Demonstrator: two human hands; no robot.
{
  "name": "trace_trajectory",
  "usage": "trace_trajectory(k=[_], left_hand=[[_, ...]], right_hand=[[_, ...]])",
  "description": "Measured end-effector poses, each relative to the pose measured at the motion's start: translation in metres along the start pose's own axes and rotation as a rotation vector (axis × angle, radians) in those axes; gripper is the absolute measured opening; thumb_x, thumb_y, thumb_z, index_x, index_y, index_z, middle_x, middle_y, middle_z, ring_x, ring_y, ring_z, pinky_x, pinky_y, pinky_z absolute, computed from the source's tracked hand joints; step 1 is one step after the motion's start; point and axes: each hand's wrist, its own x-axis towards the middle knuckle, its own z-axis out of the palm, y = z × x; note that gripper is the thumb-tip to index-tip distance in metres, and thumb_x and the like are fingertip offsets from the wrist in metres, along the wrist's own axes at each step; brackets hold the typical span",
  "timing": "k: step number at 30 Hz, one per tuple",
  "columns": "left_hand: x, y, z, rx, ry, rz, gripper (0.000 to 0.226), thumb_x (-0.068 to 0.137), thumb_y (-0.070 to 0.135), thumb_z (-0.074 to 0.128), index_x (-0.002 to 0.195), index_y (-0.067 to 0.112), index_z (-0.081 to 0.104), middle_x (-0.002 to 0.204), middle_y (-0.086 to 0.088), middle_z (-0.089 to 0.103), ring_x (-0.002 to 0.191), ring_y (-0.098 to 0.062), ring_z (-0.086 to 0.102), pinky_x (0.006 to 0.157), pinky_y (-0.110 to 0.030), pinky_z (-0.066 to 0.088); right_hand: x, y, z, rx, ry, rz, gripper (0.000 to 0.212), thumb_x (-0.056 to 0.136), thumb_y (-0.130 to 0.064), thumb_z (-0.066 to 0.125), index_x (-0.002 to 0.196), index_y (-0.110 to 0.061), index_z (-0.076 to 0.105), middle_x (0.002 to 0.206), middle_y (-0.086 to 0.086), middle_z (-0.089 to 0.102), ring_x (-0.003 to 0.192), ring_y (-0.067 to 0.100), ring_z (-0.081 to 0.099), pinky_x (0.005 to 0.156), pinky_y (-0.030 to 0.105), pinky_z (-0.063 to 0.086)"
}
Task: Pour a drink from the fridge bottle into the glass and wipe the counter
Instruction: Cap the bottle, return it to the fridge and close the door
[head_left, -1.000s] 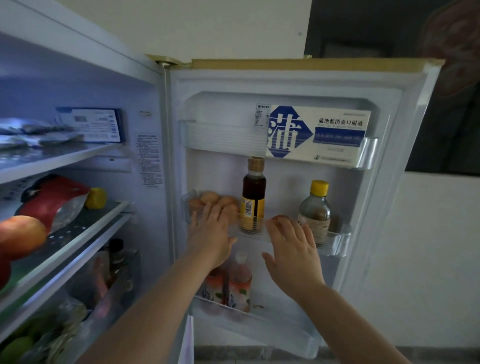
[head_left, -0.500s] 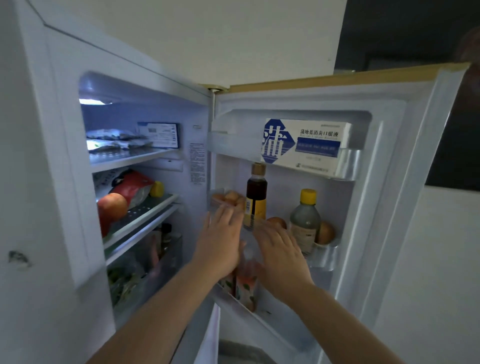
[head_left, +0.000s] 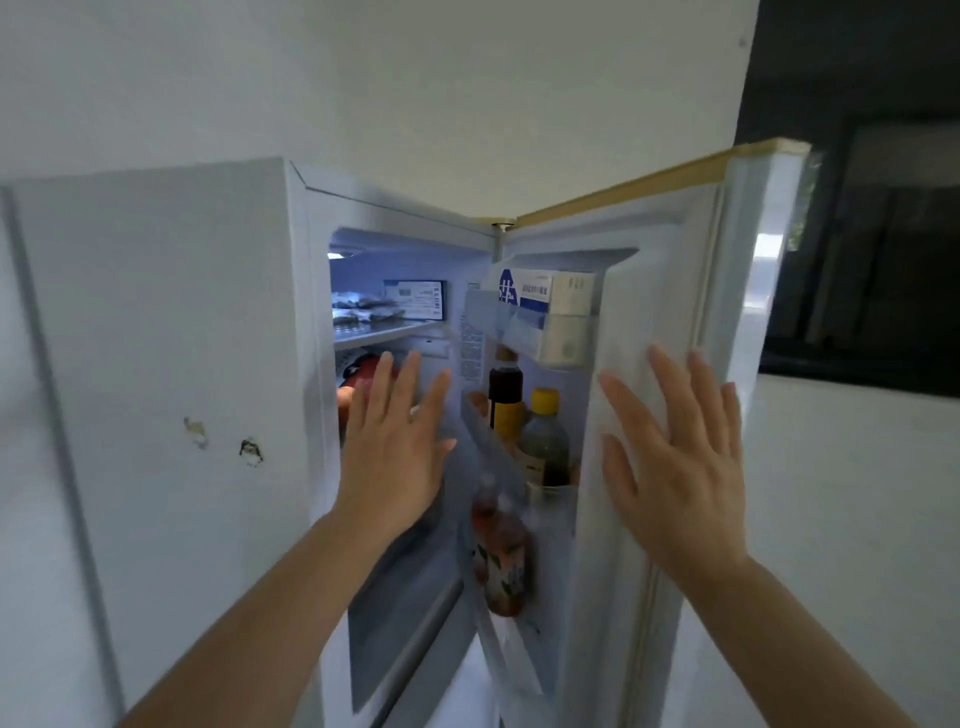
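— What changed? We've pulled both hands back from the door shelves; the fridge door (head_left: 654, 312) swings nearer shut.

— Left hand (head_left: 395, 447) and right hand (head_left: 680, 457)? Both spread, empty. The drink bottle (head_left: 501, 561) sits untaken in the door's lower shelf.

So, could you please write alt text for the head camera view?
Two open, empty hands, left hand and right hand, are raised before a partly open fridge door. Its door shelves hold a dark bottle, a yellow-capped bottle and a reddish drink bottle.
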Motion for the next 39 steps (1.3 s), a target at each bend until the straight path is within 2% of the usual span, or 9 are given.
trace_trajectory(k=[3,9,13,17,20,24,28,33,39], left_hand=[[0.0,-0.019,-0.01,0.054,0.058,-0.046,0.077,0.074,0.028,0.077,0.139,0.007,0.041,0.146,-0.027,0.037,0.133,-0.049,0.035,0.102,-0.061,0.031],[-0.004,-0.052,-0.02,0.061,0.063,-0.159,0.086,0.082,0.037,0.067,0.147,0.006,0.02,0.153,-0.026,0.021,0.141,-0.044,0.021,0.11,-0.056,0.023],[-0.006,-0.073,-0.024,0.077,0.068,-0.174,0.086,0.084,0.04,0.063,0.146,0.0,0.017,0.152,-0.027,0.025,0.14,-0.043,0.025,0.109,-0.055,0.026],[-0.007,-0.095,-0.025,0.08,0.066,-0.181,0.08,0.091,0.052,0.036,0.147,-0.001,0.015,0.155,-0.022,0.018,0.142,-0.033,0.013,0.111,-0.048,0.016],[-0.01,-0.108,-0.019,0.104,0.056,-0.14,0.075,0.093,0.055,0.018,0.145,0.001,0.018,0.152,-0.022,0.028,0.139,-0.033,0.022,0.107,-0.05,0.023],[-0.014,-0.122,-0.014,0.125,0.047,-0.098,0.075,0.095,0.057,-0.001,0.144,0.005,0.02,0.15,-0.018,0.035,0.136,-0.036,0.035,0.105,-0.048,0.026],[-0.015,-0.135,-0.012,0.119,0.042,-0.069,0.069,0.096,0.053,0.003,0.143,0.007,0.025,0.148,-0.017,0.039,0.132,-0.039,0.042,0.102,-0.049,0.031],[-0.014,-0.144,-0.008,0.084,0.05,-0.022,0.065,0.09,0.045,0.031,0.143,0.008,0.024,0.149,-0.017,0.037,0.132,-0.039,0.041,0.102,-0.052,0.036],[-0.014,-0.147,-0.004,0.05,0.038,-0.001,0.067,0.088,0.041,0.035,0.144,0.007,0.022,0.15,-0.017,0.034,0.134,-0.039,0.039,0.104,-0.047,0.031]], right_hand=[[0.011,0.0,-0.003,0.001,-0.071,0.083,0.055,0.09,-0.038,0.033,0.143,-0.026,0.026,0.153,0.014,0.012,0.143,0.032,0.001,0.114,0.052,0.01],[0.019,-0.037,0.015,0.231,-0.058,-0.052,0.058,0.095,-0.041,0.024,0.148,-0.027,0.003,0.155,0.005,0.001,0.144,0.012,-0.014,0.113,0.046,0.012],[0.025,-0.065,0.021,0.518,0.07,-0.036,0.05,0.098,-0.04,0.02,0.145,-0.024,0.012,0.154,0.003,0.007,0.14,-0.007,-0.006,0.101,0.013,0.024],[0.035,-0.086,0.041,0.618,0.01,0.087,0.056,0.095,-0.029,0.024,0.143,-0.031,-0.005,0.152,-0.006,0.006,0.134,-0.019,-0.006,0.102,-0.005,0.008],[0.04,-0.104,0.06,0.621,-0.087,0.051,0.053,0.096,-0.033,0.018,0.142,-0.037,-0.007,0.152,-0.014,0.001,0.139,-0.01,-0.009,0.109,0.001,-0.002],[0.049,-0.132,0.066,0.71,-0.165,0.03,0.049,0.09,-0.045,0.011,0.13,-0.062,-0.013,0.15,-0.024,-0.009,0.143,0.0,-0.008,0.113,0.022,0.011],[0.058,-0.154,0.074,0.75,-0.208,0.002,0.049,0.088,-0.05,0.011,0.13,-0.063,-0.012,0.15,-0.026,-0.011,0.143,0.002,-0.007,0.112,0.026,0.015],[0.063,-0.175,0.086,0.801,-0.223,0.001,0.049,0.095,-0.041,0.018,0.13,-0.057,-0.011,0.153,-0.02,-0.005,0.144,0.003,-0.003,0.112,0.019,0.011],[0.065,-0.186,0.099,0.791,-0.174,0.014,0.049,0.092,-0.043,0.014,0.134,-0.053,-0.009,0.155,-0.013,0.002,0.145,0.006,0.002,0.113,0.015,0.008]])
